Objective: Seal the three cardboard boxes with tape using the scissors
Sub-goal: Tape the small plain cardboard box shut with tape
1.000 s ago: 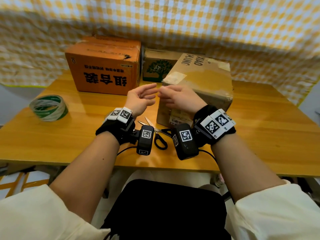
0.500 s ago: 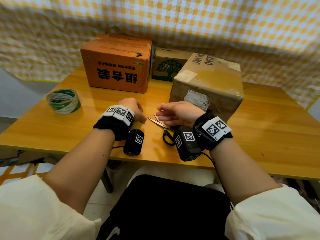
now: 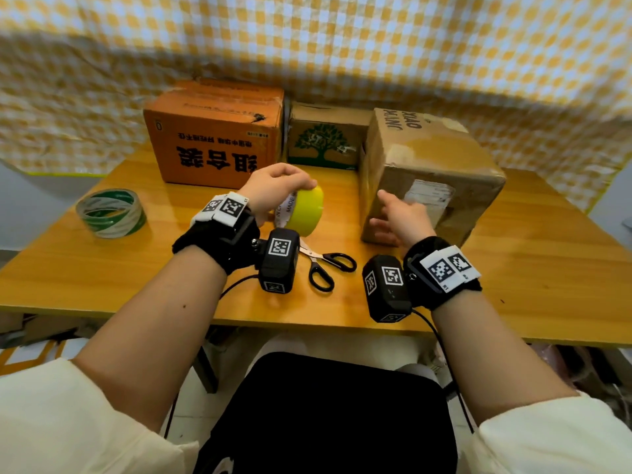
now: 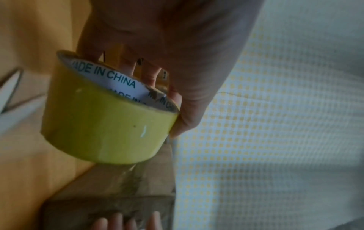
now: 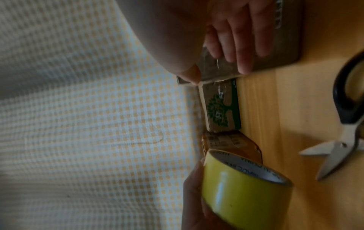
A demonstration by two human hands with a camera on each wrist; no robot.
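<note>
My left hand [image 3: 294, 200] holds a yellow tape roll [image 3: 306, 213] above the table, with fingers [image 4: 149, 76] inside its core and the thumb outside. The right hand [image 3: 386, 213] lies flat with straight fingers [image 5: 236, 38] against the left side of the brown cardboard box [image 3: 431, 172]. Black-handled scissors [image 3: 325, 265] lie part open on the table between my wrists. An orange box [image 3: 212, 138] and a small box with a green tree print [image 3: 323, 142] stand at the back. The roll [image 5: 244, 194] and the scissors [image 5: 344, 124] also show in the right wrist view.
A green and white tape roll [image 3: 109, 212] lies at the table's left. The wooden table [image 3: 530, 268] ends close to my body. A yellow checked cloth [image 3: 342, 46] hangs behind the boxes.
My left hand has come up from the table with the yellow tape roll in it. The right hand has moved from beside the scissors onto the brown box's side.
</note>
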